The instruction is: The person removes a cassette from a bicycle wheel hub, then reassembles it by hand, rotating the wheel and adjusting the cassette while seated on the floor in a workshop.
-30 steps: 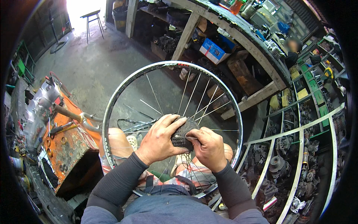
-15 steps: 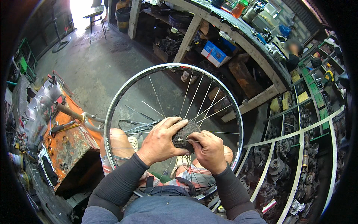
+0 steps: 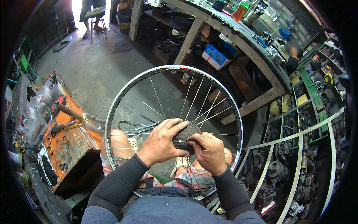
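Note:
A bicycle wheel lies across my lap, its black-and-white rim [image 3: 164, 68] ringing both hands. Only some spokes [image 3: 194, 98] run from hub to rim, and one loose spoke [image 3: 153, 109] ends short of the rim at the left. Over the dark, greasy sprocket cluster [image 3: 189, 131] at the hub, my left hand [image 3: 161, 142] is curled, fingers on top and thumb along the near side. My right hand [image 3: 209, 150] pinches a thin spoke close against the sprockets; its small end shows left of the fingertips. The fingers partly hide the hub.
Left of me stands an orange, worn box [image 3: 76, 149] with tools, rings and a bike frame tube [image 3: 69, 111]. A wooden workbench [image 3: 238, 35] spans the far side. Shelves of metal parts [image 3: 278, 168] fill the right. A person [image 3: 292, 59] is beyond the bench; a stool [image 3: 95, 15] stands at the doorway.
A person's legs have come into the doorway behind the stool. Both hands keep their hold at the hub with hardly any movement.

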`<move>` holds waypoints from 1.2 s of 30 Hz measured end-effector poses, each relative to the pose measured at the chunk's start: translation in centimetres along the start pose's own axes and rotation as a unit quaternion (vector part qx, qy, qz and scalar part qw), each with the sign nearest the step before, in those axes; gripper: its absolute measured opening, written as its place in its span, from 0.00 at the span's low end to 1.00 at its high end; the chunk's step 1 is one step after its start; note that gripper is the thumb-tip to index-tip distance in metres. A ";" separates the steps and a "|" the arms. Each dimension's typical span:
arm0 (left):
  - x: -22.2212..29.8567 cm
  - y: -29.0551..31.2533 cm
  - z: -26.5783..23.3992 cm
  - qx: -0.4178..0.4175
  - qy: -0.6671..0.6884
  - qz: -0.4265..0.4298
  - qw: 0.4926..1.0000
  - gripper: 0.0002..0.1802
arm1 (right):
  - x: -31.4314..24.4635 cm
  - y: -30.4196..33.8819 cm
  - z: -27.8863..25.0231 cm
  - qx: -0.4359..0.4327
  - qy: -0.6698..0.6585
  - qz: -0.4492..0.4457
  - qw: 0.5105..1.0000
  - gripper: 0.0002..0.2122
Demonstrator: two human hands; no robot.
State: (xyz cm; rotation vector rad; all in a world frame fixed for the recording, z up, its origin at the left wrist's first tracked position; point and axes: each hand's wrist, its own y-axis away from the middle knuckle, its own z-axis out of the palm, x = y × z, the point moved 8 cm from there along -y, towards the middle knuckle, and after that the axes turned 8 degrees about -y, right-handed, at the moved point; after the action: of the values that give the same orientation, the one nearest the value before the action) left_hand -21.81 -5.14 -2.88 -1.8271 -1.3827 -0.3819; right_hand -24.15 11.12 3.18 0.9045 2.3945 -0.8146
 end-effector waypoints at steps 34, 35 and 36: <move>0.0 0.2 0.0 -0.004 0.003 -0.004 1.000 0.57 | -0.3 -0.4 0.0 0.002 -0.002 -0.011 1.000 0.09; -0.1 0.0 -0.1 -0.003 0.000 -0.006 1.000 0.57 | -0.3 -0.4 0.1 0.005 -0.002 -0.016 1.000 0.09; 0.0 -0.1 -0.1 -0.003 -0.002 -0.004 1.000 0.57 | -0.2 -0.3 0.1 0.010 -0.007 -0.012 1.000 0.09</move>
State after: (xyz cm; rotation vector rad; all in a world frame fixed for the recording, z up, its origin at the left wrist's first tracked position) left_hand -21.91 -5.19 -2.82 -1.8277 -1.3941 -0.3876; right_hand -24.23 10.74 3.34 0.8764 2.3939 -0.8534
